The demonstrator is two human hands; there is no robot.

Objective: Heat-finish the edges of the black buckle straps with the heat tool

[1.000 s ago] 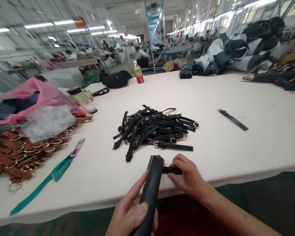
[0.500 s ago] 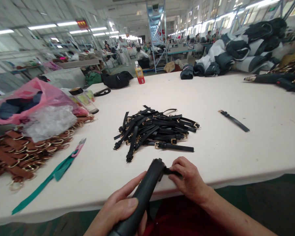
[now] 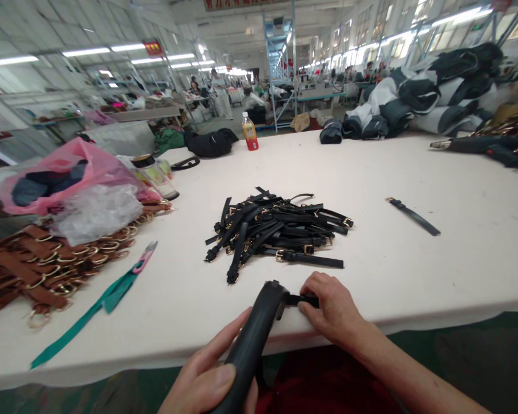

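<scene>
My left hand (image 3: 213,374) is closed around a thick, smooth black leather strap (image 3: 254,336), rounded like a bag handle, which slants up from the bottom edge. At its upper end a narrow black tab (image 3: 301,300) sticks out to the right. My right hand (image 3: 330,305) pinches this tab between thumb and fingers, just over the table's front edge. Beyond both hands lies a heap of short black buckle straps (image 3: 271,227) with gold-coloured buckles. A single buckle strap (image 3: 414,217) lies apart to the right. The lower end of the thick strap is out of view.
Left on the white-covered table (image 3: 371,172) are scissors (image 3: 144,259) with a green cloth strip, brown ringed straps (image 3: 30,259) and a pink plastic bag (image 3: 99,158). A drink bottle (image 3: 250,133) stands behind. A heat gun (image 3: 479,145) and dark rolls (image 3: 418,92) are at right.
The view has shifted slightly, so the table things sit a little further right. My right fingers have slid a little along the tab, and more of it shows. Both grips continue.
</scene>
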